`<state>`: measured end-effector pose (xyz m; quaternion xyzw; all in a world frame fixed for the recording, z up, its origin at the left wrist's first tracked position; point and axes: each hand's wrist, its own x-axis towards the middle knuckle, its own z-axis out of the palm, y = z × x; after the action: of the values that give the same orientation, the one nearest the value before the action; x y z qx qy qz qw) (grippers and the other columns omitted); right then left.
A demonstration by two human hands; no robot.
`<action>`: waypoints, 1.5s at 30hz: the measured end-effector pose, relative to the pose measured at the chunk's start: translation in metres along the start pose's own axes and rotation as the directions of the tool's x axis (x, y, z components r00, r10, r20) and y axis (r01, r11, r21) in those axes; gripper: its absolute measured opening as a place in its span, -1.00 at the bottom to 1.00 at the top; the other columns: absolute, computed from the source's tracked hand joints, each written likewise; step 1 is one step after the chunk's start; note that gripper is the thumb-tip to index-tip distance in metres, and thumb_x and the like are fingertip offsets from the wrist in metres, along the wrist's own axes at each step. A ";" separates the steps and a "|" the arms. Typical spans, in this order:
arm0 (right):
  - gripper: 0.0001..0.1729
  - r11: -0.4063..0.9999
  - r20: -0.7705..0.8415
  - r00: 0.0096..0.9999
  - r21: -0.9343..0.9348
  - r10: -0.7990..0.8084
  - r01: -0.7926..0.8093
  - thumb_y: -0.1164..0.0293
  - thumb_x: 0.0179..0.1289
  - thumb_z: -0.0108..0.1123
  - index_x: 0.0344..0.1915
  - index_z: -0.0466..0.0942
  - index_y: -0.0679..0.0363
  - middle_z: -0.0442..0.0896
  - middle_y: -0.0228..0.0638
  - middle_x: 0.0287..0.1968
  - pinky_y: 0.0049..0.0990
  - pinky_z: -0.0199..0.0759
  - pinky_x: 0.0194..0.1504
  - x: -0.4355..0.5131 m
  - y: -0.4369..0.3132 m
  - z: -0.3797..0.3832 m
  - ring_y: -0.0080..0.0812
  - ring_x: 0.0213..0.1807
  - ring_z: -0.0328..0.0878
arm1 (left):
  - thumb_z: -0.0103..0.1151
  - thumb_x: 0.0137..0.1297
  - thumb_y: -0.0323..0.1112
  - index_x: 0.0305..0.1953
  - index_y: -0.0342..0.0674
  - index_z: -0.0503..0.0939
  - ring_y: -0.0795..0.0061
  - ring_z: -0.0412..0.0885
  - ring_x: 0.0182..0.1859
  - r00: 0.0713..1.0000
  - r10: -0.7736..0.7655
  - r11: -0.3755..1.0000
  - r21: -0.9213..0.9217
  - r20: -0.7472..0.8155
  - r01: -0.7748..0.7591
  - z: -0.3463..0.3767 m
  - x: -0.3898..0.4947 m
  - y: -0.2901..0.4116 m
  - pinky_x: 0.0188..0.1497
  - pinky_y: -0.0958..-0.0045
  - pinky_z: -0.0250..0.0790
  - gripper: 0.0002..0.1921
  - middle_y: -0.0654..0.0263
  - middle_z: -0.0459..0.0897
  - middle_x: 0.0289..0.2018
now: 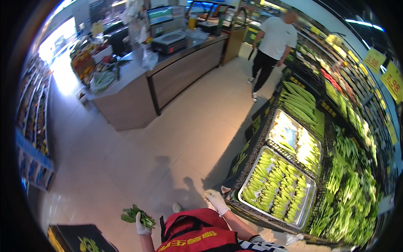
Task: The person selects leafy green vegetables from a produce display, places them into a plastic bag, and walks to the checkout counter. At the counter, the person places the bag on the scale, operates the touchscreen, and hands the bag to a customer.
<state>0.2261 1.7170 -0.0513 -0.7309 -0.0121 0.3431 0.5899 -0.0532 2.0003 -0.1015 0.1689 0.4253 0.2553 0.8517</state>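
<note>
My left hand (143, 224), in a white glove, is closed around a small bunch of leafy greens (133, 214) at the bottom of the view. To its right, my right hand (214, 200), also gloved, is raised near the corner of the vegetable display; its fingers are curled, and whether they hold anything small cannot be told. Just right of that hand lies a metal tray (310, 201) with rows of small green vegetables. Behind it, a second metal tray (318, 143) holds pale and green vegetables under bright light. A red apron (201, 226) covers my front.
Long green beans (297, 100) and leafy greens (349, 201) fill the display at right. A person (274, 41) in a white shirt stands in the aisle ahead. A counter (185, 72) with a scale (169, 41) is at back left. A dark box (78, 237) stands at lower left.
</note>
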 end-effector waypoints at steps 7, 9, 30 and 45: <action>-0.82 0.981 -0.257 0.962 0.192 0.089 -0.039 0.36 0.35 0.21 -0.23 0.59 0.27 0.63 -0.43 -0.40 -0.69 0.34 -0.38 0.012 -0.001 0.007 -0.65 -0.41 0.50 | 0.22 0.26 -0.08 -0.24 -0.13 0.59 0.24 0.62 -0.37 0.941 -0.286 0.912 0.353 0.183 0.209 0.172 0.142 0.052 -0.32 0.17 0.52 -0.75 0.26 0.65 -0.41; -0.84 0.965 -0.335 0.938 0.263 0.087 0.004 0.38 0.36 0.18 -0.24 0.58 0.26 0.62 -0.43 -0.41 -0.67 0.35 -0.38 0.023 0.002 0.004 -0.63 -0.44 0.50 | 0.23 0.26 -0.09 -0.23 -0.13 0.59 0.24 0.62 -0.37 0.906 -0.367 0.872 0.418 0.211 0.256 0.219 0.167 0.040 -0.31 0.17 0.52 -0.75 0.25 0.64 -0.40; -0.82 0.868 -0.577 0.800 0.470 0.165 0.160 0.31 0.41 0.13 -0.23 0.57 0.19 0.66 -0.42 -0.36 -0.62 0.40 -0.29 0.250 -0.101 -0.167 -0.60 -0.40 0.54 | 0.21 0.28 -0.14 -0.20 -0.20 0.57 0.20 0.62 -0.28 0.631 -0.737 0.636 0.567 0.244 0.523 0.542 0.336 -0.135 -0.19 0.20 0.52 -0.74 0.22 0.65 -0.36; -0.79 0.818 -0.551 0.705 0.571 0.446 -0.071 0.28 0.36 0.17 -0.15 0.57 0.18 0.62 -0.49 -0.38 -0.68 0.29 -0.38 0.446 -0.127 -0.258 -0.68 -0.40 0.52 | 0.16 0.32 -0.23 -0.14 -0.19 0.55 0.32 0.63 -0.25 0.628 -0.769 0.530 0.670 0.121 0.520 0.796 0.543 -0.223 -0.14 0.24 0.55 -0.80 0.26 0.63 -0.29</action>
<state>0.7487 1.7235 -0.1405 -0.6142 0.3960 0.1334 0.6694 0.9332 2.0773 -0.0983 0.2922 0.3274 -0.2688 0.8574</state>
